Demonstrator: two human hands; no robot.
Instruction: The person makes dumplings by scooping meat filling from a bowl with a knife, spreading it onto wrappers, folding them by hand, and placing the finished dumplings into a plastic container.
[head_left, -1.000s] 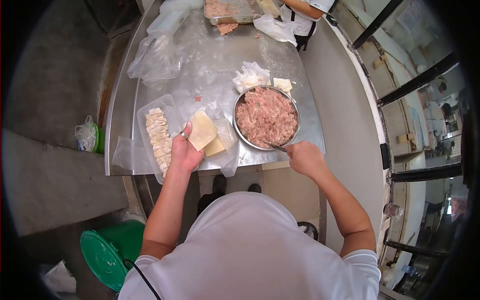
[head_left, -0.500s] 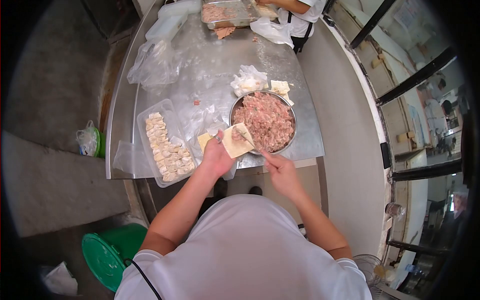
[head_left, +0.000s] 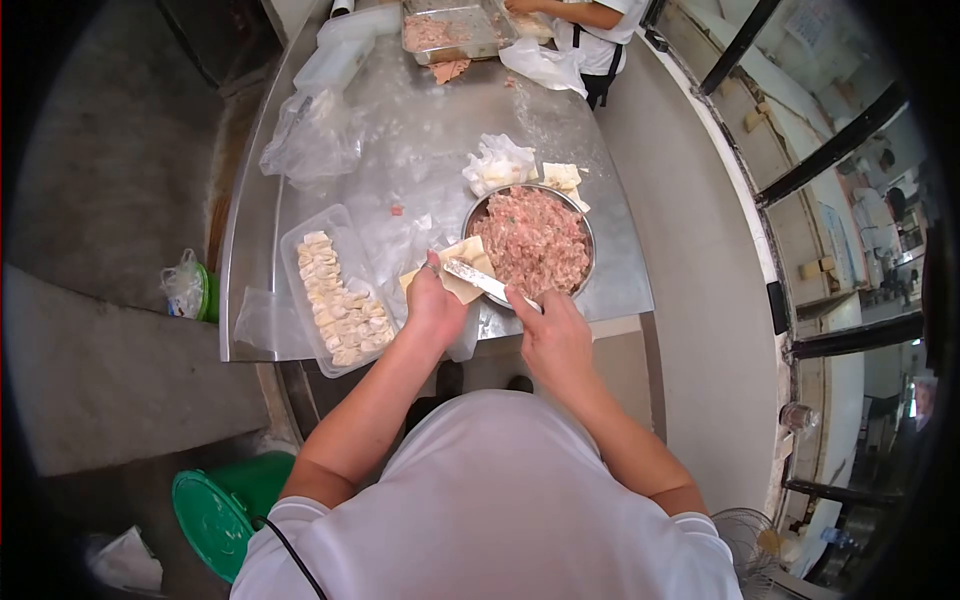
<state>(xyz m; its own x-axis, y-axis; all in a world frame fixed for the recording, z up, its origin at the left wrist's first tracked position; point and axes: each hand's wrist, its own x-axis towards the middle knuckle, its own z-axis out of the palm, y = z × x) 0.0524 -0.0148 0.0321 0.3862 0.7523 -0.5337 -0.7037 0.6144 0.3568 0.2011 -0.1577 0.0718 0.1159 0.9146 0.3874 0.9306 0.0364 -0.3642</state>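
Note:
My left hand (head_left: 437,310) is closed on pale square wonton wrappers (head_left: 476,254), thumb uppermost, just left of the meat bowl. My right hand (head_left: 556,335) grips a flat spatula (head_left: 478,277), its pale blade lying across the wrapper. Whether filling sits under the blade is hidden. Pink minced meat (head_left: 533,238) heaps up in a round steel bowl (head_left: 593,262) beyond my right hand. To the left, rows of folded wontons (head_left: 345,312) fill part of a clear plastic tray (head_left: 383,285).
Behind the bowl lie a crumpled white bag (head_left: 498,165) and more wrappers (head_left: 562,178). Plastic bags (head_left: 315,135) rest on the steel table (head_left: 420,130). At its far end, another person's arm (head_left: 580,12) is beside a meat tray (head_left: 455,50). A green bucket (head_left: 225,510) stands lower left.
My right hand has turned and risen slightly, so the spatula's blade now lies flatter across the wrapper. The wrapper in my left hand has tilted and looks more folded.

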